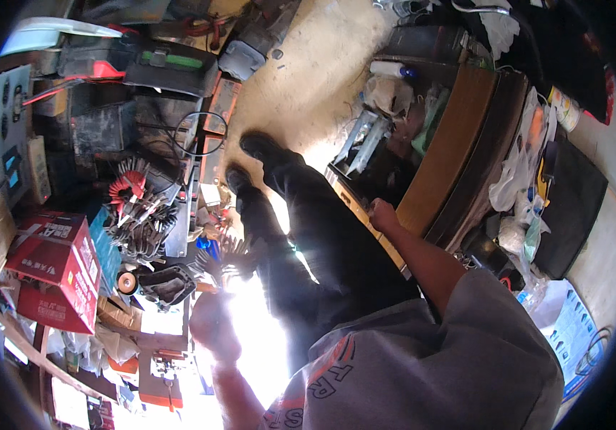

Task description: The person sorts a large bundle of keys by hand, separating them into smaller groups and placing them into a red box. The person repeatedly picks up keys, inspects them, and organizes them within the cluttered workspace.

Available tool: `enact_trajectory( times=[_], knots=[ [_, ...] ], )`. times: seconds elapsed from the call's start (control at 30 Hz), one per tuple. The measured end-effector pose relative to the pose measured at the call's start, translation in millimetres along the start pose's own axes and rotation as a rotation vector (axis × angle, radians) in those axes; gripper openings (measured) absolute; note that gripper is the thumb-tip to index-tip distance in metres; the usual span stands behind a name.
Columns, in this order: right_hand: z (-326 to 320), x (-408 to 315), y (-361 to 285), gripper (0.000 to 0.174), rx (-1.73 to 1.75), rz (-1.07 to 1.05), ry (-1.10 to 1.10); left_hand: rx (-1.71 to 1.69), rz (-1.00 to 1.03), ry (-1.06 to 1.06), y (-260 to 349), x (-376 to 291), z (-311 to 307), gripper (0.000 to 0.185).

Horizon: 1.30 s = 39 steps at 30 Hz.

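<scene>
My right hand [384, 216] is beside a light wooden edge [348, 199] at the front of an open-topped compartment or drawer. Its fingers look curled, but whether they grip anything is hidden. My left hand [214, 330] hangs in strong glare on the other side of my legs. That hand is washed out, so its fingers and anything in them cannot be made out. Nearest to it are a dark moulded tray [165, 285] and a roll of tape [126, 282]. A bundle of metal tools with loop-like ends [146, 231] lies farther up, with red ones among them.
Toolboxes [165, 64] and a red cardboard box [55, 269] crowd the left. A black cable loop [200, 134] hangs over orange cases [222, 105]. To the right runs a brown wooden board [450, 145], with plastic bags [517, 156] beyond. My shoes [258, 146] stand on the floor [308, 80].
</scene>
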State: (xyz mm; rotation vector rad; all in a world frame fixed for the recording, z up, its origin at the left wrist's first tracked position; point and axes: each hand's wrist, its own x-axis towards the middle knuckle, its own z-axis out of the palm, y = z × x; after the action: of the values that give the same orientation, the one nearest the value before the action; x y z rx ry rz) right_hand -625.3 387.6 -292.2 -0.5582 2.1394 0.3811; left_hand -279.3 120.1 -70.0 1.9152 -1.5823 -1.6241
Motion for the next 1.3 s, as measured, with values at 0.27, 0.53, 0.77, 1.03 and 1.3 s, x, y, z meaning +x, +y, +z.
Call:
enact_trajectory(
  times=[0.27,0.53,0.77,1.03,1.3],
  knots=[
    [76,65,16,0.023,0.059,0.201,0.027,0.142,-0.121,-0.143,-59,31,46,0.016],
    [125,190,-4,0.016,-0.146,0.020,0.163,0.054,-0.083,-0.115,-152,86,163,0.010],
    [198,257,19,0.012,-0.507,-0.175,0.084,-0.186,-0.275,-0.233,-213,102,235,0.011],
    [227,284,32,0.010,-0.614,-0.268,0.093,0.044,-0.209,-0.248,-223,116,241,0.011],
    [231,294,30,0.011,-0.641,-0.158,0.048,0.051,-0.080,-0.206,-225,119,237,0.008]
  ],
)
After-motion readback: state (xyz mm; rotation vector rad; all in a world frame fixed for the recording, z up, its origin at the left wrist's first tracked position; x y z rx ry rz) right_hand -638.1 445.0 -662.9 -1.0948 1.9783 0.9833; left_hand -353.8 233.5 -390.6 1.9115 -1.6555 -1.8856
